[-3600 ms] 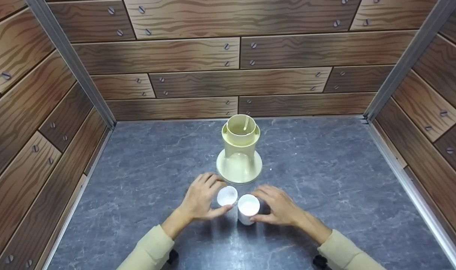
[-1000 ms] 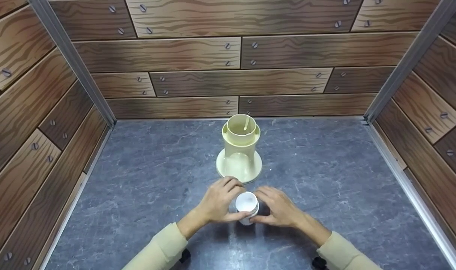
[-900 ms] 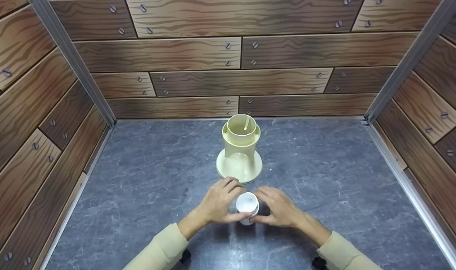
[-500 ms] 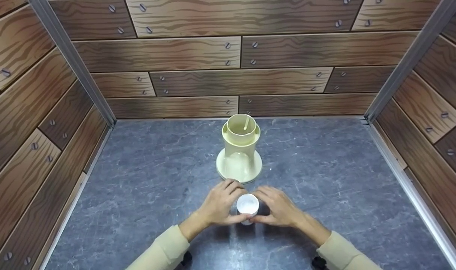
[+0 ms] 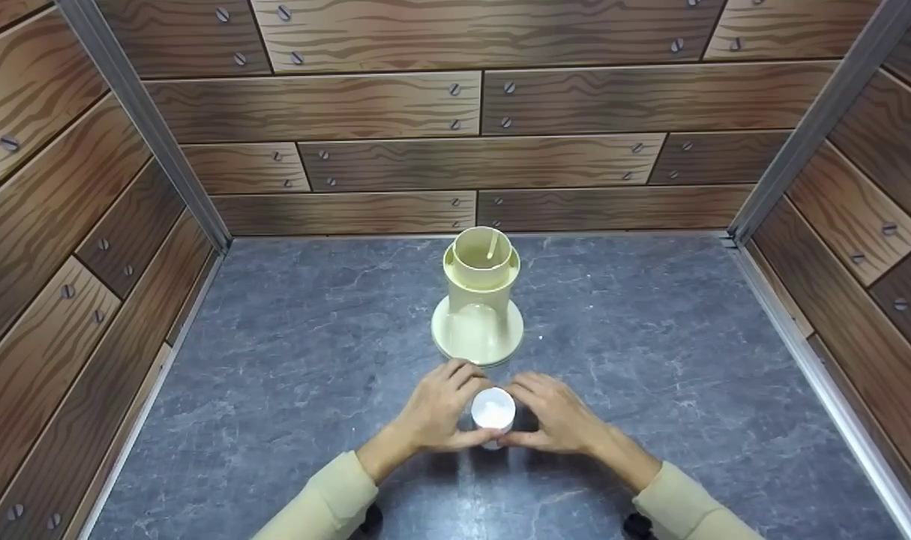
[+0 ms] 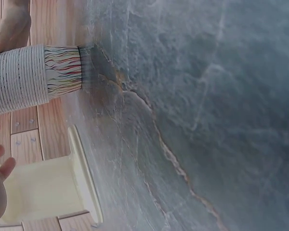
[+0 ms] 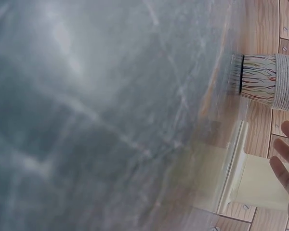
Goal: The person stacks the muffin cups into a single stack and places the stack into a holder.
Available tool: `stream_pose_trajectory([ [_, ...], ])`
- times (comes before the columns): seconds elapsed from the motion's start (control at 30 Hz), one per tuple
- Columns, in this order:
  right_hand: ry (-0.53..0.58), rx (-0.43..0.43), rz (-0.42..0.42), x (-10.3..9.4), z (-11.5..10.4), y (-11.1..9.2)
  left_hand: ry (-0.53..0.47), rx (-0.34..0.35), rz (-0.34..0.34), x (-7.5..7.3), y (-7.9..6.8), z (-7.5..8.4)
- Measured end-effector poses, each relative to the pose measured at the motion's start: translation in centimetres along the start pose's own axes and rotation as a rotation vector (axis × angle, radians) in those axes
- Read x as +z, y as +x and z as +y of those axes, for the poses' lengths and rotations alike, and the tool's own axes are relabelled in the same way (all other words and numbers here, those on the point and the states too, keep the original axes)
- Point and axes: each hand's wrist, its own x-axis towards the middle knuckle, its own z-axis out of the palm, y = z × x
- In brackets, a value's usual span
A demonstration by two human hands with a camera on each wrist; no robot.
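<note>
A stack of nested white paper cups (image 5: pixel 493 409) stands upright on the table between my hands. Its lowest cup (image 6: pixel 63 72) has thin coloured wavy lines, and many rolled rims lie close together above it. From the left, my left hand (image 5: pixel 440 409) holds the stack near its top, thumb at the front and fingers behind. On the opposite side my right hand (image 5: pixel 556 416) grips it in the same way; both thumbs nearly meet. Just beyond stands a pale yellow plastic cup-dispenser-like tube (image 5: pixel 479 300) on a round base, with an open top.
The grey marbled tabletop (image 5: pixel 313 315) runs to wood-print walls (image 5: pixel 388 165) at the back and both sides. Metal rails (image 5: pixel 822 390) edge the sides.
First, my left hand held separate cups left of the right hand's stack. It brought them over and lowered them, and they now sit nested in it. The right hand stayed in place.
</note>
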Motion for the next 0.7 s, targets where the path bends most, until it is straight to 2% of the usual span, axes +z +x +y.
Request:
stream_pose_trajectory([
  [0.27, -0.029, 0.036, -0.083, 0.11, -0.14, -0.03, 0.010, -0.022, -0.023, -0.21, -0.12, 0.11],
  [0.7, -0.046, 0.054, -0.163, 0.31, -0.02, -0.01, -0.007, -0.032, -0.036, -0.21, -0.30, 0.04],
])
